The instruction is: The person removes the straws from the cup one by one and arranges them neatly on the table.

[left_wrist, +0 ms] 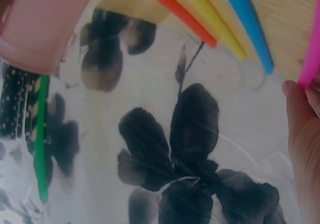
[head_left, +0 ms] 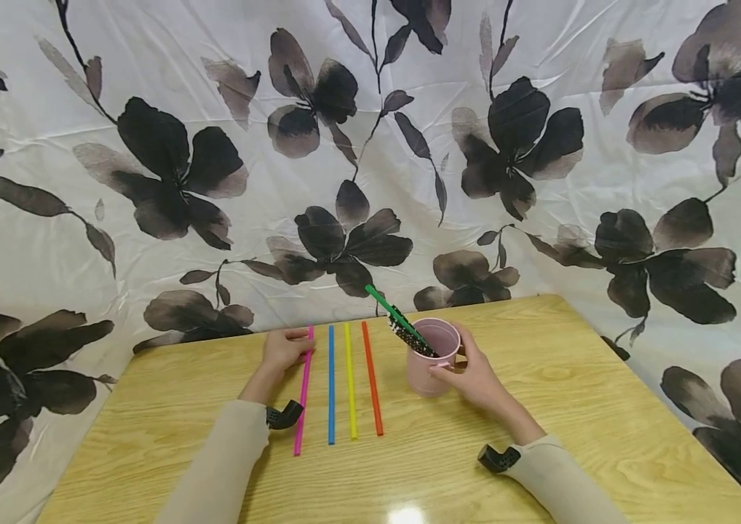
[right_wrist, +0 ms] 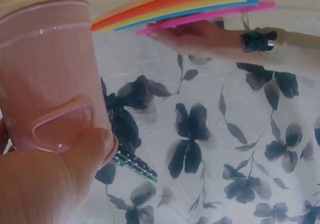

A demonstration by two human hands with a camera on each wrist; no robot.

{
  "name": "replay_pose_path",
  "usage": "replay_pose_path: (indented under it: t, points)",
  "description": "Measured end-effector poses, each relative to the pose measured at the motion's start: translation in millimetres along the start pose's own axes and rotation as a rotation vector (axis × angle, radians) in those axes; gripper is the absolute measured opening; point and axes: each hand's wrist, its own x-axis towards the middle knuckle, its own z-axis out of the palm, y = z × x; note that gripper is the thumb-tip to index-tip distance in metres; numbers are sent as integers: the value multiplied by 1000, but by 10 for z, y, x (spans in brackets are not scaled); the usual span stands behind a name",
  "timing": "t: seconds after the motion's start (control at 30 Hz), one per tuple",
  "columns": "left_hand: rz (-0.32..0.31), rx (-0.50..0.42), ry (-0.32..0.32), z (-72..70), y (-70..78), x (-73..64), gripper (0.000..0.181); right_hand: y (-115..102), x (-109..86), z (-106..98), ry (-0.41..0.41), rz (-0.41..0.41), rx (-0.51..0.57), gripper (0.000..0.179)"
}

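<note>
My left hand (head_left: 282, 351) pinches the far end of a pink straw (head_left: 301, 418) between thumb and fingers, at the left of a row on the table. To its right lie a blue straw (head_left: 331, 393), a yellow straw (head_left: 351, 393) and a red straw (head_left: 373, 382), roughly parallel and apart. My right hand (head_left: 477, 372) grips a pink cup (head_left: 423, 377) from its right side, with the thumb near the rim. Out of the cup lean a green straw (head_left: 378, 297) and several black straws with light patterns (head_left: 402, 331), tilted left.
All this is on a light wooden table (head_left: 541, 393). A white cloth with dark flowers (head_left: 410, 189) hangs behind the table's far edge and around its sides. A black wrist camera (head_left: 500, 459) sits at the right sleeve, another wrist camera (head_left: 285, 415) at the left.
</note>
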Motion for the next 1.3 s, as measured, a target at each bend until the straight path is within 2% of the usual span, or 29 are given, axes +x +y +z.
replay_pose_path:
  t: [0.13, 0.3, 0.6, 0.83, 1.07, 1.3]
  points:
    - [5, 34, -13, 55, 5, 16, 33, 10, -9, -7, 10, 4, -5, 78]
    - [-3, 95, 28, 52, 18, 4, 32, 20, 13, 14, 1, 4, 3, 82]
    - [35, 213, 44, 63, 33, 8, 31, 32, 5, 24, -4, -11, 22, 81]
    - [71, 276, 71, 77, 40, 32, 30, 29, 1, 28, 9, 15, 16, 81]
    - [62, 242, 71, 83, 41, -4, 31, -18, -15, 32, 8, 27, 8, 80]
    - [57, 185, 30, 71, 47, -37, 34, -30, -20, 31, 10, 28, -7, 78]
